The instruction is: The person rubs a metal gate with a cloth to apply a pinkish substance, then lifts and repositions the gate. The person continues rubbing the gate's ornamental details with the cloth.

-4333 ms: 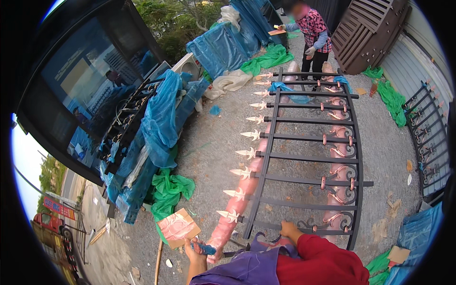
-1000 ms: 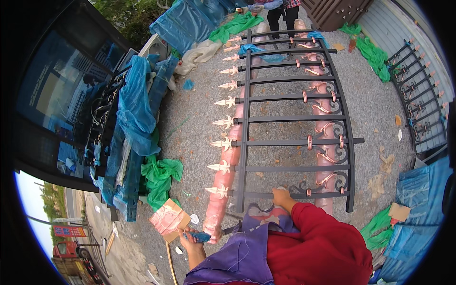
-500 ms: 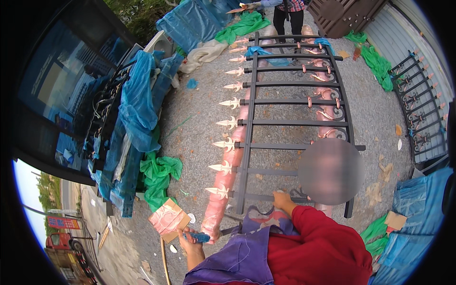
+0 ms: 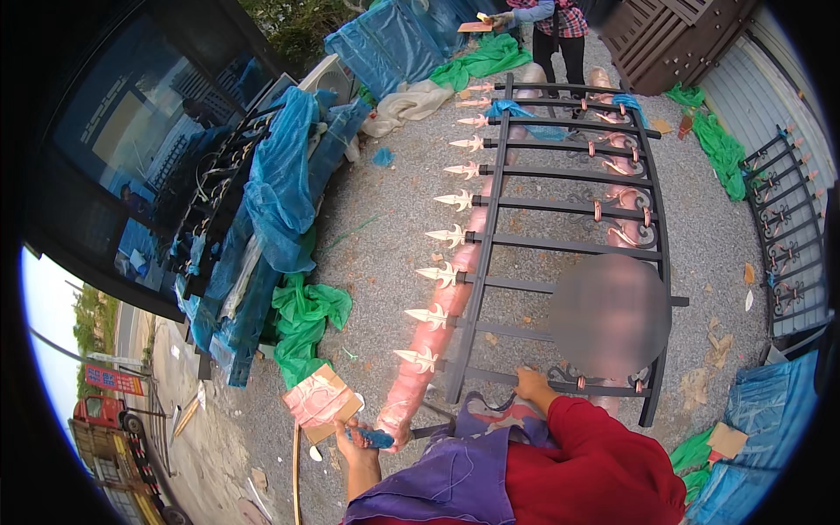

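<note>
Fence panel [image 4: 573, 246] of black bars lies flat across two supports wrapped in pink film, with its pale copper spear tips [image 4: 451, 200] reaching over the left support [image 4: 405, 389]. Along the right support [image 4: 604, 404] run copper-touched scrolls [image 4: 643, 234], but a round blur covers several of them at the near end. The right hand [image 4: 532, 385] is at the nearest bar, its fingers drawn narrow; I cannot tell whether they grip the bar or something small. Beside the near end of the left support, the left hand [image 4: 355, 444] holds a piece of cardboard [image 4: 319, 402] smeared with pink, together with a blue object [image 4: 374, 438], perhaps a wrapped handle. Beyond the far ends of the supports stands another person [image 4: 560, 44], holding a small flat piece [image 4: 475, 27]. On the ground to the left lies green plastic [image 4: 308, 319], and another panel [image 4: 794, 229] leans against the corrugated wall [image 4: 759, 96] at right.
</note>
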Demonstrator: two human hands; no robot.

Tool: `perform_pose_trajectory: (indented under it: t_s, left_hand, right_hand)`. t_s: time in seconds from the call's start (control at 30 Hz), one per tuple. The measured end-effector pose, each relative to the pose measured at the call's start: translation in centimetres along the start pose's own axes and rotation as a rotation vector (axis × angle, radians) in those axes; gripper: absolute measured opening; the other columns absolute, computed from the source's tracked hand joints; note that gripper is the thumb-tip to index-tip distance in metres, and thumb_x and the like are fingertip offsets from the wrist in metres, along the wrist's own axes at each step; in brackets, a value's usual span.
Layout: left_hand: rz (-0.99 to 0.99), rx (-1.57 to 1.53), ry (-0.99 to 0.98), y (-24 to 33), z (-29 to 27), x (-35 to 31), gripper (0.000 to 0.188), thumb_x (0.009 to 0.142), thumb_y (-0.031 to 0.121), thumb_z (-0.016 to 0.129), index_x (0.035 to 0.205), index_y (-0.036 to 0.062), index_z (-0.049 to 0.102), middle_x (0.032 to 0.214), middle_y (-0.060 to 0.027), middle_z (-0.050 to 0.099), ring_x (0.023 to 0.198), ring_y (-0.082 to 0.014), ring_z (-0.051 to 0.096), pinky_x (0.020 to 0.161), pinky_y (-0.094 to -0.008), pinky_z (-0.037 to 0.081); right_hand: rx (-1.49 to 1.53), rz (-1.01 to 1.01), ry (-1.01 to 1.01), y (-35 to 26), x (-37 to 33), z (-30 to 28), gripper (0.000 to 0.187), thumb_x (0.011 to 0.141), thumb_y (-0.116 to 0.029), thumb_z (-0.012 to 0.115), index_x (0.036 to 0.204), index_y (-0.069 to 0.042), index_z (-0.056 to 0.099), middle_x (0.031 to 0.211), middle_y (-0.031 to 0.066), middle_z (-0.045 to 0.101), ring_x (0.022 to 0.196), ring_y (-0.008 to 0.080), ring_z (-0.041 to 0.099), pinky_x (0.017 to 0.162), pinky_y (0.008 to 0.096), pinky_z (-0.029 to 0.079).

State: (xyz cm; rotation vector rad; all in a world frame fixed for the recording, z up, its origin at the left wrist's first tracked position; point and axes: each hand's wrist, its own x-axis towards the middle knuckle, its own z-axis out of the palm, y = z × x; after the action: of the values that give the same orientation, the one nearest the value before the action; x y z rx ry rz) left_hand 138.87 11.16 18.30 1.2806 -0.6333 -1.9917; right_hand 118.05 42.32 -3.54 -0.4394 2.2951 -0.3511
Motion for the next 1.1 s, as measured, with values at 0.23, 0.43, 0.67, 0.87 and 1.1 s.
perform_pose_trajectory:
  t_s: [0.23, 0.43, 0.67, 0.87, 1.1]
  left_hand:
    - [0.032, -0.086, -0.009, -0.4, 0.5, 0.9, 0.023, 0.094, 0.038, 0.044, 0.093, 0.0150, 0.047, 0.065, -0.0024, 0.053, 0.051, -0.0200, 0.050, 0.046, -0.0351, 0.043]
    - [0.042, -0.122, 0.001, -0.4, 1.2, 0.2, 0.024, 0.095, 0.038, 0.043, 0.094, 0.0148, 0.047, 0.064, -0.0030, 0.052, 0.051, -0.0202, 0.051, 0.047, -0.0360, 0.045]
    - [-0.006, -0.147, -0.031, -0.5, 0.7, 1.1, 0.024, 0.094, 0.038, 0.044, 0.094, 0.0147, 0.047, 0.065, -0.0030, 0.053, 0.051, -0.0200, 0.051, 0.046, -0.0355, 0.044]
    - [0.014, -0.137, -0.045, -0.2, 1.9, 0.1, 0.026, 0.094, 0.040, 0.045, 0.090, 0.0141, 0.047, 0.066, -0.0029, 0.053, 0.052, -0.0192, 0.050, 0.047, -0.0338, 0.043]
    - [-0.007, -0.127, -0.087, -0.3, -0.2, 1.3, 0.033, 0.093, 0.041, 0.045, 0.083, 0.0107, 0.049, 0.067, -0.0025, 0.053, 0.054, -0.0185, 0.050, 0.049, -0.0330, 0.043]
  right_hand:
    - [0.011, 0.070, -0.102, -0.2, -0.4, -0.5, 0.047, 0.074, -0.036, 0.067, 0.112, -0.011, 0.055, 0.109, 0.0158, 0.062, 0.103, 0.0338, 0.059, 0.087, 0.0419, 0.046]
    - [-0.005, 0.074, -0.118, 0.5, 0.3, -0.3, 0.057, 0.073, -0.037, 0.070, 0.118, -0.009, 0.051, 0.116, 0.0185, 0.058, 0.110, 0.0344, 0.055, 0.091, 0.0427, 0.045]
    - [0.032, 0.093, -0.107, -0.2, -0.5, -1.2, 0.057, 0.071, -0.035, 0.071, 0.119, -0.009, 0.052, 0.112, 0.0192, 0.060, 0.106, 0.0355, 0.057, 0.088, 0.0414, 0.046]
    - [0.000, 0.068, -0.101, 0.5, 0.1, -0.5, 0.055, 0.073, -0.035, 0.067, 0.119, -0.009, 0.051, 0.113, 0.0200, 0.060, 0.107, 0.0348, 0.057, 0.090, 0.0430, 0.046]
    - [-0.008, 0.064, -0.126, 0.3, 0.2, -0.4, 0.057, 0.073, -0.036, 0.067, 0.121, -0.010, 0.050, 0.117, 0.0179, 0.059, 0.108, 0.0340, 0.057, 0.090, 0.0438, 0.046]
